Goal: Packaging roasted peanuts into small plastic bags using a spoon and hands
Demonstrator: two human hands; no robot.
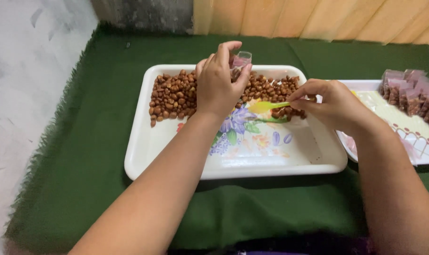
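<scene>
A white tray (143,156) with a flower print lies on a green cloth and holds a heap of brown roasted peanuts (174,94) along its far side. My left hand (217,85) hovers over the heap, gripping a small clear plastic bag (240,61) with peanuts inside. My right hand (330,104) pinches the handle of a small yellow plastic spoon (266,106), whose bowl points left near the peanuts at the tray's middle.
A second white tray (413,137) at the right carries several filled small bags of peanuts (413,92). The green cloth (82,156) covers the floor; grey concrete lies at the left, a yellowish curtain at the back.
</scene>
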